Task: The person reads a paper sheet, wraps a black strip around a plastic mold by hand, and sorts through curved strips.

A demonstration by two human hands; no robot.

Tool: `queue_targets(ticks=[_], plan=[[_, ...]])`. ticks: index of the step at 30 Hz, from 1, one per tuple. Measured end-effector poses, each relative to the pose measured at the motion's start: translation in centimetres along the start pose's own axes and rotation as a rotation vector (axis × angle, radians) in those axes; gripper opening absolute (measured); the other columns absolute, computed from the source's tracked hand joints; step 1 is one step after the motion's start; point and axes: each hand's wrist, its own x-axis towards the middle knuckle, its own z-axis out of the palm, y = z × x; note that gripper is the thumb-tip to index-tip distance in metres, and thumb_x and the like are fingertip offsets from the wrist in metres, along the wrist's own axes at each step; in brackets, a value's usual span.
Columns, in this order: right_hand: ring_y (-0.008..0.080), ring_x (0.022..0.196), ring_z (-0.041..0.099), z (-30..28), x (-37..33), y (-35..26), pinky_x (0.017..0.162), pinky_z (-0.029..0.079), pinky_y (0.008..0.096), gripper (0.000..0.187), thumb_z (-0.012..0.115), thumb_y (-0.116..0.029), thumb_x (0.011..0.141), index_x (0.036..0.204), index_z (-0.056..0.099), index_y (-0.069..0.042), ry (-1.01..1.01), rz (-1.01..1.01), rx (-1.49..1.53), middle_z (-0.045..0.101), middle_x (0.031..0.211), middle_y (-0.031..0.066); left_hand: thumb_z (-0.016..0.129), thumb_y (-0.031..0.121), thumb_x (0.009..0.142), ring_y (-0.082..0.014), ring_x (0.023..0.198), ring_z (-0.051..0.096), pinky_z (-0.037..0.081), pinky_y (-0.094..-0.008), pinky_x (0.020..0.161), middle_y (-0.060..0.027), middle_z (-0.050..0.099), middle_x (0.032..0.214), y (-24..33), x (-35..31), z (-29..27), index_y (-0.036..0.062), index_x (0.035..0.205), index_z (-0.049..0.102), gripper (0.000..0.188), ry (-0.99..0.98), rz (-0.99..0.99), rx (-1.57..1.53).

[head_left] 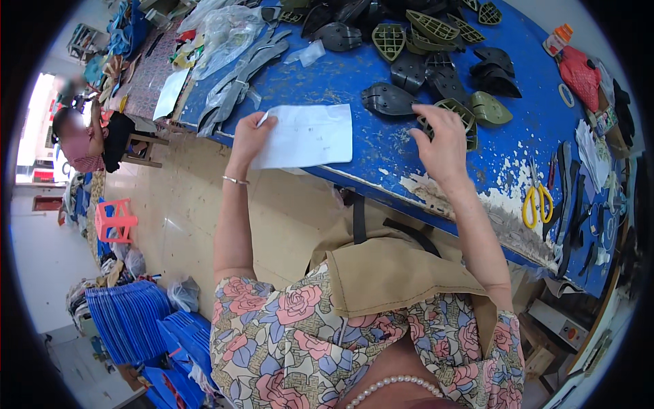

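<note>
Pinched between the thumb and fingers of my left hand (pixel 252 140) is a folded sheet of white paper (pixel 310 136), held over the near edge of the blue table. My right hand (pixel 443 144) is over the table with thumb and fingers apart, holding nothing I can see. Under its fingers lies an olive-green ribbed plastic shell (pixel 458 109), partly hidden. A black plastic shell (pixel 387 99) sits close to the fingertips, and another olive-green shell (pixel 490 110) rests to the right with its smooth side up.
Several more black and green shells are heaped at the back of the worn blue table (pixel 327 82). Grey strips (pixel 248 75) lie left, yellow-handled scissors (pixel 537 206) right. A pink stool (pixel 116 220) and blue stacked sheets (pixel 129 320) stand left; another person (pixel 85 140) sits far left.
</note>
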Motion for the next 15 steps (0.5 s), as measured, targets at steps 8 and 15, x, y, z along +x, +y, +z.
queue_targets(ticks=[8, 15], plan=[[0.0294, 0.108, 0.053, 2.7, 6.1, 1.3, 0.09, 0.037, 0.0449, 0.073, 0.078, -0.026, 0.068, 0.132, 0.044, -0.016, -0.463, -0.005, -0.381, 0.056, 0.115, 0.0113, 0.074, 0.023, 0.075, -0.0342, 0.107, 0.051, 0.04, -0.0444, 0.089, -0.0153, 0.055, 0.115, 3.5, -1.2, 3.3, 0.0065, 0.124, 0.049, 0.058, 0.463, 0.623, 0.53], [0.0341, 0.104, 0.053, 3.5, 6.9, 1.4, 0.091, 0.043, 0.0411, 0.075, 0.08, -0.027, 0.065, 0.131, 0.046, -0.015, -0.507, 0.037, -0.269, 0.05, 0.112, 0.0172, 0.064, 0.036, 0.083, -0.0376, 0.125, 0.036, 0.028, -0.0494, 0.104, -0.0165, 0.044, 0.133, 4.4, -7.9, 8.4, 0.0147, 0.129, 0.05, 0.053, -0.052, 0.612, 0.453]])
